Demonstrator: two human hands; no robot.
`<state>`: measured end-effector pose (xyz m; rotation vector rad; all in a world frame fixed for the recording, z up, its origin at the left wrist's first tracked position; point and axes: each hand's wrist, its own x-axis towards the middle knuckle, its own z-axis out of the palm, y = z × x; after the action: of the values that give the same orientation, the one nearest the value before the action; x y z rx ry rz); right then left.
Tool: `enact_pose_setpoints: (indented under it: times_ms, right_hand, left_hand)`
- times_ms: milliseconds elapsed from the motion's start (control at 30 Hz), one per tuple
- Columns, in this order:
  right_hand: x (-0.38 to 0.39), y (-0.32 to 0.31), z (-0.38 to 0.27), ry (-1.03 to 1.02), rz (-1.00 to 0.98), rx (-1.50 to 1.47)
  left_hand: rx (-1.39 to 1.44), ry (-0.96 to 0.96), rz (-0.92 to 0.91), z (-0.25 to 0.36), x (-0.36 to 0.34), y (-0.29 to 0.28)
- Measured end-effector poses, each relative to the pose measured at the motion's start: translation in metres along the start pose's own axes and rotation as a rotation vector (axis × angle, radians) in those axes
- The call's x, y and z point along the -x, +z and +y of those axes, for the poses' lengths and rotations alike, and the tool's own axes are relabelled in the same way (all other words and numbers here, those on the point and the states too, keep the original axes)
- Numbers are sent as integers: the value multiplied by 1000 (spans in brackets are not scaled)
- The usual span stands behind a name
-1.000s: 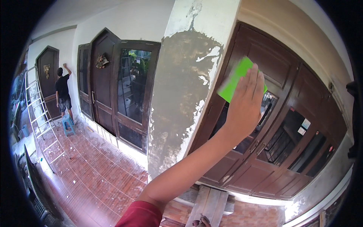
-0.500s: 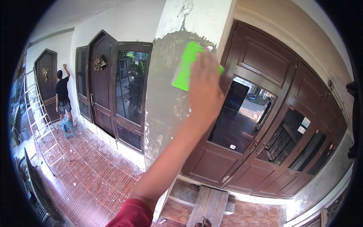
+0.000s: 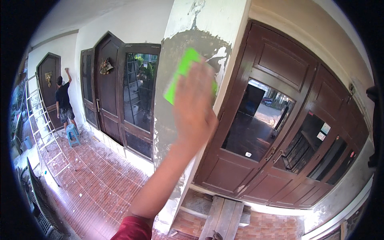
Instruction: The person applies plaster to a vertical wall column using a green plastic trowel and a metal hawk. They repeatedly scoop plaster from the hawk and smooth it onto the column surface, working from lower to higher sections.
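My left hand (image 3: 195,100), slightly blurred, is raised to the pillar and closed on a bright green plastic float (image 3: 178,83). The float is flat and rectangular, tilted, and lies against a patch of grey plaster (image 3: 170,48); its handle is hidden behind my fingers. Bare white paint with a crack shows above the patch, and flaking pale spots run along its right edge. A dark red sleeve covers my upper arm at the lower edge. My right hand is out of view.
Brown panelled doors (image 3: 244,176) with glass stand right of the pillar. Below is a wooden plank bench (image 3: 220,216). On the debris-strewn tiled floor (image 3: 104,180) at left are a white ladder (image 3: 47,140) and a blue stool (image 3: 72,135). Beyond, a person (image 3: 63,98) reaches up a wall.
My left hand and the green float have moved left and slightly down across the plaster, uncovering pale flaked spots at the right edge. The other person's raised arm has shifted slightly.
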<state>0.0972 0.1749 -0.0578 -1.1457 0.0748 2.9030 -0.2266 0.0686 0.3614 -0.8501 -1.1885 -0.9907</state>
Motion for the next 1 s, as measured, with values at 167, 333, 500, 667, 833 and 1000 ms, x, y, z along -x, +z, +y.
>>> enact_pose_setpoints:
  times_ms: [167,333,500,667,833,1000]
  right_hand:
    - [9,19,2,144,-13,-86]
    - [-14,3,-3,-76,-1,526]
    - [-28,-16,-6,-190,-54,678]
    - [-25,-11,-8,-121,-122,734]
    - [-24,-9,-8,-176,-132,885]
    - [-36,-23,-16,-22,-36,346]
  left_hand:
    - [-2,-160,105,-40,-39,25]
    - [-175,-179,-17,-1,-47,63]
    - [112,-51,-55,53,-38,70]
    - [280,-45,-170,66,-10,26]
    - [-56,-149,-11,15,-2,-5]
    - [-85,-310,67,-40,-26,21]
